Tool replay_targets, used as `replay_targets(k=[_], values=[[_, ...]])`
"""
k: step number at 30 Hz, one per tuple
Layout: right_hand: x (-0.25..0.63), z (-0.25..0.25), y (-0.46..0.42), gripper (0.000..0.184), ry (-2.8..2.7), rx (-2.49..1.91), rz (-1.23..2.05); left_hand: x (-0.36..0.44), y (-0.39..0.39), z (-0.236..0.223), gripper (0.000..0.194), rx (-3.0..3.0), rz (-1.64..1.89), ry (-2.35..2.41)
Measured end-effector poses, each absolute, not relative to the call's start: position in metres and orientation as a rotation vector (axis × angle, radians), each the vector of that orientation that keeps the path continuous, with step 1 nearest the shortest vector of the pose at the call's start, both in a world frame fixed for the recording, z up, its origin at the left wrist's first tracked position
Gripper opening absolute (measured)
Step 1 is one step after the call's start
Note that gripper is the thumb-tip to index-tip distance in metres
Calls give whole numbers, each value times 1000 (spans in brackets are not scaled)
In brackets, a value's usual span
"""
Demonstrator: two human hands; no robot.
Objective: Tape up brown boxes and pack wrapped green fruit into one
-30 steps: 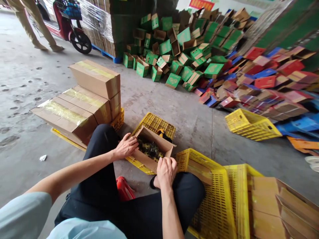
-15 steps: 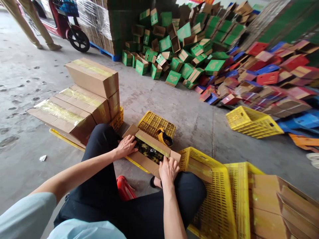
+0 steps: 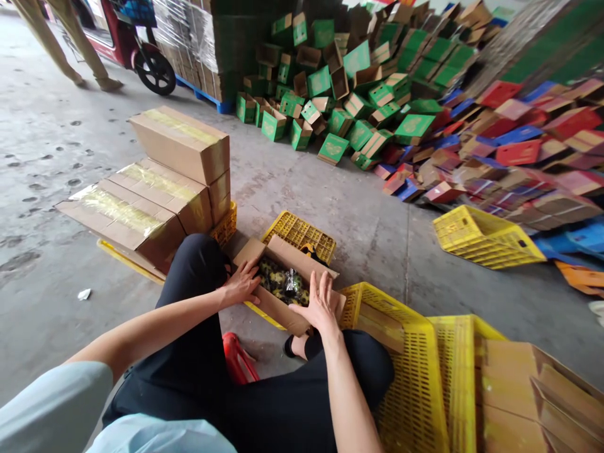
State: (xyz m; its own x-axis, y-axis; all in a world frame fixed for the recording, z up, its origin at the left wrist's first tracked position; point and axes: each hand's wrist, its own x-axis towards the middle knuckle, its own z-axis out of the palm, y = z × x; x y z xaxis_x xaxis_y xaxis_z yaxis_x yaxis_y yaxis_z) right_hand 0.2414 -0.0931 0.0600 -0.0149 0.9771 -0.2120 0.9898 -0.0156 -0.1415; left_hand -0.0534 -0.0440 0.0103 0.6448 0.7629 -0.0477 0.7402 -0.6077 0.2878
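A small brown cardboard box (image 3: 278, 308) sits on a low yellow crate (image 3: 302, 233) in front of my knees. Its flaps stand open and dark yellow-flecked contents (image 3: 283, 283) show inside. My left hand (image 3: 241, 284) rests on the box's left end flap, fingers bent over its edge. My right hand (image 3: 318, 303) is over the box's near right side, fingers stretched out and spread, palm toward the box. A yellow tape dispenser (image 3: 309, 251) peeks out behind the far flap.
Sealed taped cartons (image 3: 155, 189) are stacked to the left. Yellow crates (image 3: 415, 371) with flat cardboard (image 3: 528, 396) stand at my right, another yellow crate (image 3: 486, 236) farther off. Piles of green (image 3: 340, 94), red and blue boxes fill the back. A person's legs (image 3: 70, 50) and a scooter (image 3: 136, 50) are far left.
The far flap, folded down half a second ago, has come back up. My right hand lifted off the near flap and opened its fingers. My left hand stayed at the left end.
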Motion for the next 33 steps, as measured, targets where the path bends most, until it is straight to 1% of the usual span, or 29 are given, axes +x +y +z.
replay_targets(k=[3, 6, 7, 8, 11, 12, 13, 17, 21, 24, 25, 26, 27, 29, 31, 33], values=[[255, 64, -78, 136, 2027, 2061, -538, -51, -47, 11, 63, 2587, 92, 1234], [267, 59, -63, 135, 1939, 2015, -716, -50, -47, 11, 58, 2579, 104, 1249], [271, 56, -58, 130, 1948, 2022, -758, -50, -47, 11, 56, 2576, 114, 1252], [273, 53, -53, 120, 1967, 2051, -790, -50, -47, 11, 55, 2573, 125, 1255], [277, 43, -40, 76, 1982, 2204, -837, -49, -47, 10, 52, 2576, 140, 1258], [277, 41, -37, 66, 1963, 2254, -839, -48, -47, 9, 51, 2581, 141, 1256], [276, 39, -35, 62, 1938, 2294, -832, -48, -47, 9, 50, 2584, 141, 1255], [265, 37, -37, 59, 1903, 2389, -745, -44, -48, 3, 45, 2575, 145, 1296], [248, 38, -51, 63, 1966, 2465, -569, -39, -49, -3, 49, 2583, 141, 1366], [240, 38, -56, 59, 2104, 2586, -145, -36, -46, -5, 53, 2555, 159, 1376], [238, 37, -57, 57, 2244, 2567, -60, -37, -45, -5, 55, 2553, 166, 1375], [237, 37, -57, 55, 2396, 2533, -41, -37, -44, -5, 57, 2554, 171, 1376], [236, 36, -58, 54, 2541, 2486, -83, -38, -43, -4, 59, 2557, 175, 1373], [234, 33, -58, 52, 2669, 2410, -299, -40, -43, -2, 63, 2563, 191, 1355], [233, 27, -56, 52, 2465, 2418, -529, -41, -44, 3, 69, 2558, 237, 1316], [232, 22, -51, 56, 2154, 2441, -642, -40, -46, 9, 76, 2539, 332, 1281]])
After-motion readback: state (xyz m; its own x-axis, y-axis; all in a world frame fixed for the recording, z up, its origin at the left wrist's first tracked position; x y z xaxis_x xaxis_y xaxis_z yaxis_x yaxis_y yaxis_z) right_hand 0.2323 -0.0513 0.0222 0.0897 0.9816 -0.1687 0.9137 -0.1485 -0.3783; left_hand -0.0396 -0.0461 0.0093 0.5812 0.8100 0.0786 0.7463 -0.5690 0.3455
